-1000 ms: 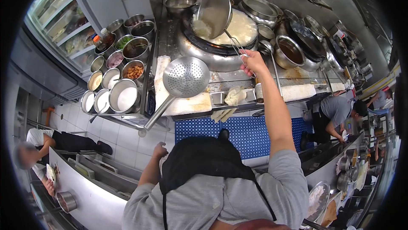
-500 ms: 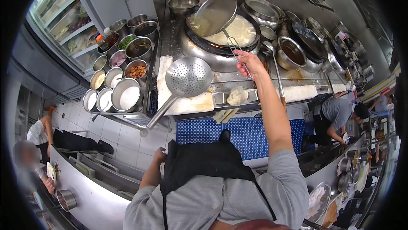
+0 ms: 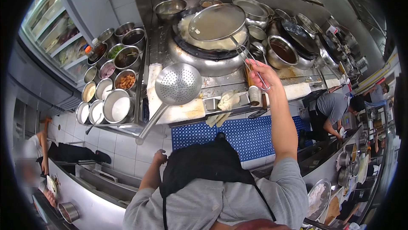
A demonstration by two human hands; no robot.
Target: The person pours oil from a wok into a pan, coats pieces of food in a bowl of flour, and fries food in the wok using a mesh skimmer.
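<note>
My right hand (image 3: 264,77) is closed around the looped wire handle of a round fine-mesh strainer (image 3: 219,21). The strainer hangs tilted above a large wok (image 3: 190,50) of pale, cloudy liquid, and a few small pale bits cling to its mesh. Low at my side, near the black apron (image 3: 199,162), my left hand (image 3: 160,157) hangs with its fingers curled and nothing seen in them. Between me and the wok a perforated metal skimmer (image 3: 177,83) lies over a white towel (image 3: 187,110), its handle jutting past the counter's front edge.
Metal pots of seasonings (image 3: 117,106) crowd a side stand at left. A bowl of dark sauce (image 3: 282,51) stands right of the wok. A folded cloth (image 3: 228,101) hangs at the counter front. One person (image 3: 329,111) works at right, another (image 3: 42,153) at left.
My right hand has moved right with the strainer, which now sits flatter over the wok. The view has shifted slightly. My left hand stays low at my side.
</note>
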